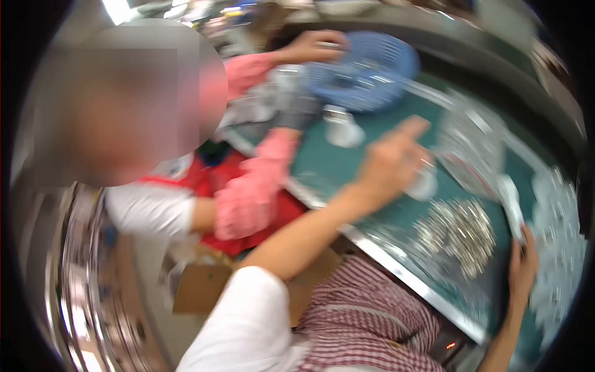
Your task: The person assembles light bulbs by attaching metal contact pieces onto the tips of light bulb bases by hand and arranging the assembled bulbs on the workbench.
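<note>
My left hand (pixel 396 158), blurred by motion, is over the table with its index finger stretched out. Just below its fingers is a white round thing (pixel 423 184); whether they touch I cannot tell. My right hand (pixel 524 266) grips the lower end of a long white object (pixel 511 204) at the table's right side; its exact kind is unclear. Between my hands lies a pile of small shiny metal pieces (pixel 458 235). Beyond it is a clear plastic bag (pixel 472 146) with a red line along its edge.
A co-worker in pink sleeves (pixel 257 186) sits at the left, one hand (pixel 319 46) at a blue perforated basket (pixel 372 74). A white cup-like thing (pixel 343 127) stands near it. Many clear plastic pieces (pixel 558 248) cover the right side. The green table (pixel 322 164) has a metal edge.
</note>
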The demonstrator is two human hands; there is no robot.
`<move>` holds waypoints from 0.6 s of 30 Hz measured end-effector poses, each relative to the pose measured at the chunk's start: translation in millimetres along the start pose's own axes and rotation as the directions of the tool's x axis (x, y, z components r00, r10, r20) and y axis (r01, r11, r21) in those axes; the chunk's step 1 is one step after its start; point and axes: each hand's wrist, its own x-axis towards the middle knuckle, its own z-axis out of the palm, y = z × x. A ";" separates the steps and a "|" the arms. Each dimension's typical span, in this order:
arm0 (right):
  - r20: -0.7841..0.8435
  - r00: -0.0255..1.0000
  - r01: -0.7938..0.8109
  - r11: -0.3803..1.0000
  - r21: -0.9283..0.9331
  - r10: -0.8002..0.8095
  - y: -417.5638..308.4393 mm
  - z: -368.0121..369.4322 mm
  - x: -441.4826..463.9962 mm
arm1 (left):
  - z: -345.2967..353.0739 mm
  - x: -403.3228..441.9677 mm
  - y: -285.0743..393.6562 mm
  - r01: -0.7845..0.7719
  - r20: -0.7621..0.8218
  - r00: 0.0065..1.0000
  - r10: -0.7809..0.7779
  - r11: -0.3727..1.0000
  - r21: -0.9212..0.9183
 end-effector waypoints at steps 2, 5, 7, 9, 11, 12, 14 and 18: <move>-0.084 0.980 0.190 0.977 0.097 -0.183 23.3 9.9 6.4 | 0.6 5.3 1.4 0.016 0.028 1.000 -0.014 0.999 -0.051; -0.033 0.990 0.140 0.988 0.068 -0.138 -2.3 -1.0 5.6 | -5.7 10.9 9.1 0.122 0.103 0.988 -0.118 0.992 -0.033; -0.046 0.993 0.114 0.987 0.109 -0.110 4.2 2.8 4.9 | -2.5 8.9 5.3 0.001 0.058 0.998 0.002 0.999 -0.038; -0.037 0.995 0.099 0.991 0.093 -0.096 4.8 2.5 2.7 | 0.3 7.8 5.4 0.054 0.044 0.998 -0.049 0.991 -0.124; -0.022 0.996 0.093 0.994 0.053 -0.092 -3.5 -3.4 1.0 | -0.7 10.0 9.8 0.154 0.038 0.988 -0.149 0.951 -0.269; -0.038 0.994 0.104 0.993 0.056 -0.102 -4.0 -4.1 2.3 | 0.6 10.7 10.7 0.135 0.028 0.991 -0.132 0.954 -0.266; -0.033 0.994 0.107 0.991 0.086 -0.105 -1.5 -1.1 3.4 | -1.9 11.9 9.6 0.267 0.068 0.964 -0.259 0.924 -0.273; -0.056 0.990 0.136 0.984 0.112 -0.130 10.7 2.9 9.5 | -2.6 21.9 6.8 0.452 0.197 0.892 -0.408 0.815 -0.363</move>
